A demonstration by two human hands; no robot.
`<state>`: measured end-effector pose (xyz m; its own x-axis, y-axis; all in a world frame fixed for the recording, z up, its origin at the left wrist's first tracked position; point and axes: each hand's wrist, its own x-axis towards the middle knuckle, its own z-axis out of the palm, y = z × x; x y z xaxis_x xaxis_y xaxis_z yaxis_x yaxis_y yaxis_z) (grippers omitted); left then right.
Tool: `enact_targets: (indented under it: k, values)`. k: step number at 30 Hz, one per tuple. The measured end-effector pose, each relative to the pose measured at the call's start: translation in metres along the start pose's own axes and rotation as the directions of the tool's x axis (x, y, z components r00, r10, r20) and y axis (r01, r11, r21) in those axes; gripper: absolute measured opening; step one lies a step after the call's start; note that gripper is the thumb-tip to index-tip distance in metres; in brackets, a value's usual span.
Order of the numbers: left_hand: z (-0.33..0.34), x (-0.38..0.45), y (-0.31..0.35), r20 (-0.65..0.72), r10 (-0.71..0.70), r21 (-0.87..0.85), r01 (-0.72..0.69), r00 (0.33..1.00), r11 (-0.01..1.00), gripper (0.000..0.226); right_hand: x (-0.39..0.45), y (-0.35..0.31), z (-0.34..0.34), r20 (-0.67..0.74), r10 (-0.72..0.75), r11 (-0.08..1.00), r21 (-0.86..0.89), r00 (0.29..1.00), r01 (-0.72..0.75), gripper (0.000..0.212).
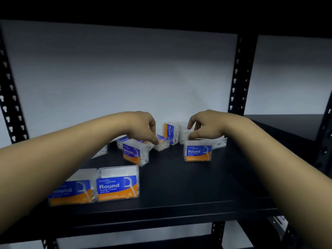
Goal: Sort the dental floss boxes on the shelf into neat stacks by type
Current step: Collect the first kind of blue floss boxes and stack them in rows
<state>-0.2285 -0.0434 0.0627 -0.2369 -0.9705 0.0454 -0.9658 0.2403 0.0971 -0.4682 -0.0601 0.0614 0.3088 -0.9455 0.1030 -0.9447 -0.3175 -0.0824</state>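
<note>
Clear dental floss boxes with blue and orange labels are scattered on a black shelf (179, 186). My left hand (142, 126) reaches down with curled fingers and pinches the top of a tilted Smooth box (135, 153); its fingertips also sit beside a box lying flat (162, 144). My right hand (204, 127) grips the top of an upright Round box (197, 152). Two Round boxes (117, 185) (71, 192) stand side by side at the front left. Another Round box (170, 131) stands on end between my hands.
More clear boxes lie behind my right hand (220, 142) and under my left forearm (100, 151). Perforated black uprights (239, 74) frame the shelf, with a white wall behind. A second shelf (287, 123) adjoins at the right.
</note>
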Motion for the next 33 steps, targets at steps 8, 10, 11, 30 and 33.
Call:
enact_targets:
  k: [8,10,11,30,33]
  values:
    - [0.027,0.025,0.062,-0.029,0.131,-0.029,-0.132,0.991,0.991,0.05,0.007,0.046,0.017,0.07,0.01,1.0,-0.013,0.998,-0.009,0.043]
    - [0.037,0.032,0.074,-0.021,0.152,-0.039,-0.153,0.988,0.988,0.06,0.009,0.052,0.022,0.081,0.002,1.0,-0.005,0.997,-0.001,0.039]
    - [0.042,0.035,0.079,-0.017,0.158,-0.04,-0.158,0.987,0.987,0.063,0.011,0.054,0.023,0.081,0.0,1.0,0.005,0.997,0.0,0.037]
    - [0.039,0.019,0.059,0.166,0.027,0.176,-0.056,0.986,0.983,0.048,0.064,0.026,0.026,-0.112,-0.136,0.988,0.062,0.984,0.143,0.036]
    - [0.034,0.01,0.05,0.182,-0.019,0.233,-0.024,0.983,0.972,0.038,0.078,0.021,0.03,-0.175,-0.128,0.988,0.057,0.976,0.14,0.042]
